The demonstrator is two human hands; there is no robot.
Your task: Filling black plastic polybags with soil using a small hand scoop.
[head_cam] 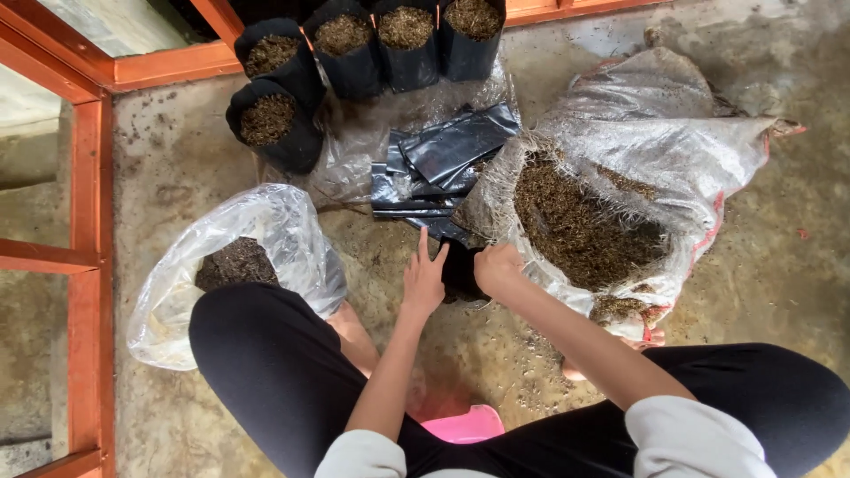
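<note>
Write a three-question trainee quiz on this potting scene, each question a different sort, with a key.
1. True or false: the left hand and right hand both touch the small black bag on the floor between them.
2. How many filled black grow bags stand at the top of the view?
A. two
B. five
C. nine
3. Fill in: the clear plastic bag by the person's left knee holds dark ____.

Key
1. True.
2. B.
3. Soil. The woven white sack on the right holds a coarser, fibrous brown mix, and flat empty black bags lie stacked in the middle.
</note>
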